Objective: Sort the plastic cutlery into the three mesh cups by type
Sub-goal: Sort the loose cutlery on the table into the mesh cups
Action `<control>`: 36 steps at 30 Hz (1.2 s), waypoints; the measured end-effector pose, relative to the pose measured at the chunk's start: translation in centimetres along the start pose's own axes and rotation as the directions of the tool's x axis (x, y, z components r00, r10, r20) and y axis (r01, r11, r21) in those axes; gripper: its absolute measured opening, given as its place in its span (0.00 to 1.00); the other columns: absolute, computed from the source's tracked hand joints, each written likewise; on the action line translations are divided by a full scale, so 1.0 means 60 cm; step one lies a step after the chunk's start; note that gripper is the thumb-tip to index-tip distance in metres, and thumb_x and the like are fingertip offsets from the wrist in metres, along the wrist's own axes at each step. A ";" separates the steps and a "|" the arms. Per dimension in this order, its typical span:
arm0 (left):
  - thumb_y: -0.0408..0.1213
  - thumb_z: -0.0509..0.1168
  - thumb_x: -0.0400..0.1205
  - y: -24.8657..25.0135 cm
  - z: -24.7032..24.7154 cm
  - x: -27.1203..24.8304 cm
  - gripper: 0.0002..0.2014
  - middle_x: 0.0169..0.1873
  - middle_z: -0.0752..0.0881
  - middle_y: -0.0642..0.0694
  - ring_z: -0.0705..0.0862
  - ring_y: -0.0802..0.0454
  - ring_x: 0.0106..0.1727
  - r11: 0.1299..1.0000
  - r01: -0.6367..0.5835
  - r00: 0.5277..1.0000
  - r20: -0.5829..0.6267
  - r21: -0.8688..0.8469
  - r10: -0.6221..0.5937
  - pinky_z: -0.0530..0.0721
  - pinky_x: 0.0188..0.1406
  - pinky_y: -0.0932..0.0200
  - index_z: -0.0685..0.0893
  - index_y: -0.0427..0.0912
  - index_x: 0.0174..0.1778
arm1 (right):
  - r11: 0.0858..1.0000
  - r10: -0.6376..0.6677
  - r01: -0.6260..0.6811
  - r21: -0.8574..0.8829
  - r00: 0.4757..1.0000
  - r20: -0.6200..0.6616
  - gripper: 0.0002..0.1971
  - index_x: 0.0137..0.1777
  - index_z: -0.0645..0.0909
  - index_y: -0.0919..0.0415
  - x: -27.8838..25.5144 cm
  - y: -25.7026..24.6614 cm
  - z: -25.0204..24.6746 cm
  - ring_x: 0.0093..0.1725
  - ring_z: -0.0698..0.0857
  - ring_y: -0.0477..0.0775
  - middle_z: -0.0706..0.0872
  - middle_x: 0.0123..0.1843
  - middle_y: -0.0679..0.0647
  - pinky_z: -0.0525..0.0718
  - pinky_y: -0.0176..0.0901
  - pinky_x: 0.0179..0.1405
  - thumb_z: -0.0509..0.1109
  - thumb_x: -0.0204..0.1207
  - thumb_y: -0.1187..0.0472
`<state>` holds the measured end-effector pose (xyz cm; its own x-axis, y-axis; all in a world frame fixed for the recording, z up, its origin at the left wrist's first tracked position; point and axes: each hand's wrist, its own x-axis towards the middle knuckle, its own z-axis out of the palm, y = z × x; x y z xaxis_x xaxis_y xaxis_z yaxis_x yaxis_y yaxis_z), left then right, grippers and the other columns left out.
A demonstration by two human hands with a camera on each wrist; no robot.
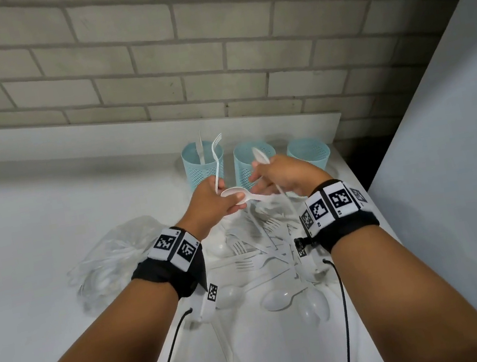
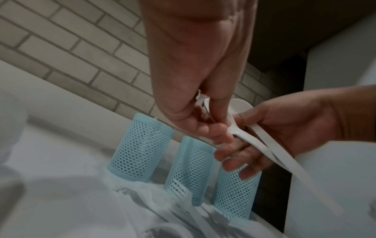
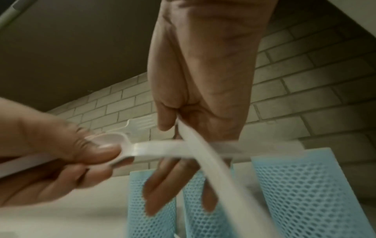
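Three light blue mesh cups stand in a row at the back of the white table: left cup (image 1: 203,163), middle cup (image 1: 255,164), right cup (image 1: 309,153). One white piece of cutlery stands in the left cup. My left hand (image 1: 219,204) is just in front of the left cup. It grips an upright white fork (image 1: 216,156) and pinches the bowl of a spoon (image 1: 234,193) under its thumb. My right hand (image 1: 277,176), in front of the middle cup, holds a second spoon (image 1: 259,155) bowl up. The two spoon handles (image 3: 191,145) cross between the hands.
A heap of white forks, knives and spoons (image 1: 261,249) lies below my hands, with loose spoons (image 1: 277,299) nearer me. A crumpled clear plastic bag (image 1: 111,259) lies to the left. A white panel (image 1: 461,143) rises at the right past a dark gap (image 1: 356,158).
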<state>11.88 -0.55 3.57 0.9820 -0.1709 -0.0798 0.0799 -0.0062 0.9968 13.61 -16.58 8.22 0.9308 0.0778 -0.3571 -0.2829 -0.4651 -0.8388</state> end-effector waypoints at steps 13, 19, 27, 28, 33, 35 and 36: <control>0.57 0.50 0.85 0.055 0.036 0.065 0.22 0.29 0.75 0.48 0.76 0.58 0.23 0.994 0.103 0.992 -0.079 0.047 -0.100 0.70 0.25 0.65 0.73 0.43 0.35 | 0.928 0.000 -0.028 0.371 0.997 0.075 0.19 0.50 0.79 0.57 0.010 0.025 -0.037 0.16 0.62 0.40 0.64 0.20 0.45 0.62 0.28 0.12 0.58 0.81 0.42; 0.43 0.43 0.90 0.072 0.065 0.102 0.17 0.27 0.72 0.47 0.71 0.61 0.19 0.993 -0.108 0.993 0.046 -0.045 0.110 0.71 0.21 0.67 0.69 0.41 0.69 | 0.705 -0.054 0.379 0.600 0.872 -0.487 0.10 0.43 0.79 0.61 0.027 0.010 -0.115 0.26 0.80 0.44 0.80 0.30 0.51 0.79 0.35 0.26 0.64 0.82 0.56; 0.27 0.51 0.87 0.064 0.088 0.139 0.13 0.43 0.83 0.49 0.84 0.61 0.45 0.918 -0.290 0.957 -0.080 -0.270 0.278 0.77 0.50 0.65 0.73 0.39 0.66 | 0.493 0.037 0.727 0.478 0.531 -0.847 0.12 0.33 0.76 0.57 0.062 -0.007 -0.158 0.20 0.70 0.41 0.75 0.25 0.48 0.72 0.34 0.24 0.73 0.75 0.57; 0.27 0.53 0.87 0.061 0.089 0.143 0.13 0.44 0.85 0.49 0.86 0.64 0.46 0.913 -0.314 0.949 -0.090 -0.259 0.301 0.79 0.52 0.66 0.72 0.42 0.65 | 0.500 0.033 0.730 0.466 0.522 -0.852 0.13 0.32 0.76 0.57 0.071 -0.002 -0.158 0.21 0.70 0.42 0.76 0.24 0.48 0.72 0.35 0.25 0.73 0.75 0.58; 0.26 0.54 0.86 0.040 0.091 0.159 0.18 0.45 0.87 0.49 0.86 0.66 0.51 0.916 -0.357 0.931 -0.145 -0.182 0.334 0.78 0.54 0.68 0.64 0.52 0.66 | 0.586 0.029 0.682 0.438 0.522 -0.852 0.12 0.32 0.78 0.58 0.114 0.040 -0.150 0.21 0.72 0.43 0.77 0.23 0.49 0.74 0.34 0.25 0.73 0.76 0.58; 0.30 0.55 0.86 0.031 0.091 0.168 0.14 0.46 0.87 0.49 0.84 0.60 0.56 0.930 -0.316 0.944 -0.159 -0.186 0.289 0.76 0.62 0.59 0.66 0.53 0.64 | 0.618 0.018 0.654 0.437 0.543 -0.839 0.11 0.34 0.79 0.58 0.126 0.058 -0.147 0.22 0.75 0.42 0.78 0.25 0.50 0.76 0.34 0.27 0.73 0.75 0.58; 0.32 0.54 0.87 0.026 0.093 0.172 0.12 0.46 0.87 0.49 0.83 0.56 0.58 0.936 -0.302 0.948 -0.160 -0.178 0.275 0.74 0.66 0.54 0.67 0.53 0.62 | 0.637 0.010 0.638 0.433 0.555 -0.832 0.10 0.35 0.78 0.58 0.130 0.065 -0.146 0.23 0.76 0.42 0.79 0.27 0.50 0.78 0.35 0.29 0.74 0.75 0.58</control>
<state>21.17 -7.79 4.34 0.9803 -0.0063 0.1976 -0.1913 0.2214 0.9562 21.78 -25.53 5.78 0.7058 -0.6954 0.1350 0.3134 0.1357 -0.9399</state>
